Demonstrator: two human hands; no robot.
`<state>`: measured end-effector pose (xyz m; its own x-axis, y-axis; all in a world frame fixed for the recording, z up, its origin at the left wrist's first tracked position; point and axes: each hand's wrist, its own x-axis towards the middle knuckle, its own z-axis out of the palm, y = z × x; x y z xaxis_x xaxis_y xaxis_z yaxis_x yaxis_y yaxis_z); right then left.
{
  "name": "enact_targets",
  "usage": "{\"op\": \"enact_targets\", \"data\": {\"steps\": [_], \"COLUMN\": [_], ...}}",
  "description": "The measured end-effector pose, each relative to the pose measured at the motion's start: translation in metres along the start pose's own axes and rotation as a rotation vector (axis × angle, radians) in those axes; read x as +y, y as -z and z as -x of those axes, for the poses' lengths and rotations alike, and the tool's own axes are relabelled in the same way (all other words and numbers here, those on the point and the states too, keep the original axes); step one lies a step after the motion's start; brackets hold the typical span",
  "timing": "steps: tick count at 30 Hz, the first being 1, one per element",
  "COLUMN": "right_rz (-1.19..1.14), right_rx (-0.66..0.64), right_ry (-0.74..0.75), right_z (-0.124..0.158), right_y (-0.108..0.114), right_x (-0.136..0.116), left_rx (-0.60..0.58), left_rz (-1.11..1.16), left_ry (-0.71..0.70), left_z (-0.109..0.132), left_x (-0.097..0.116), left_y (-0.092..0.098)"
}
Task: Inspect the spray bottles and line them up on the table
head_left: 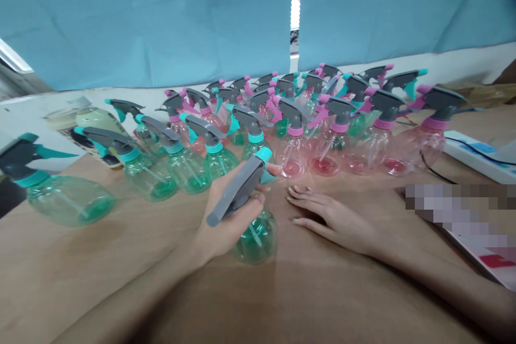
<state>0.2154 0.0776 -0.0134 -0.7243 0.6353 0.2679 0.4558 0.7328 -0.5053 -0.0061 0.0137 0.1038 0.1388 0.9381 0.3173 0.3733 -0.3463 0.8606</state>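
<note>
My left hand [234, 215] is wrapped round the neck of a green spray bottle [258, 239] with a grey and teal trigger head. The bottle's base is low over the table or on it; I cannot tell which. To its right my right hand [326, 215] lies palm down on the wooden table [322, 301], fingers stretched out, holding nothing. Just beyond the hands stand a clear pink spray bottle [294, 156] and a green spray bottle [220, 161]. The fingers of my left hand partly hide the held bottle's neck.
Several more green and pink spray bottles crowd the back of the table. One green spray bottle [72, 199] stands apart at the left. Behind it are a pale jar [99, 123] and a cup. A white power strip [479, 156] with black cable lies at the right, near a blurred-out flat item.
</note>
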Motion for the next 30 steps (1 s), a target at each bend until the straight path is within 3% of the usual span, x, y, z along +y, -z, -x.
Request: {"op": "enact_targets", "data": {"steps": [11, 20, 30], "right_rz": [-0.006, -0.012, 0.014], "right_rx": [0.007, 0.009, -0.004], "right_ry": [0.018, 0.024, 0.027], "right_z": [0.0, -0.001, -0.001], "right_y": [-0.001, -0.002, -0.002], "right_x": [0.001, 0.003, 0.004], "left_rx": [0.016, 0.006, 0.007], "left_rz": [-0.037, -0.086, -0.083], "left_ry": [0.018, 0.03, 0.0], "left_z": [0.005, 0.004, 0.004], "left_x": [-0.011, 0.002, -0.002], "left_y": [0.002, 0.006, 0.006]}}
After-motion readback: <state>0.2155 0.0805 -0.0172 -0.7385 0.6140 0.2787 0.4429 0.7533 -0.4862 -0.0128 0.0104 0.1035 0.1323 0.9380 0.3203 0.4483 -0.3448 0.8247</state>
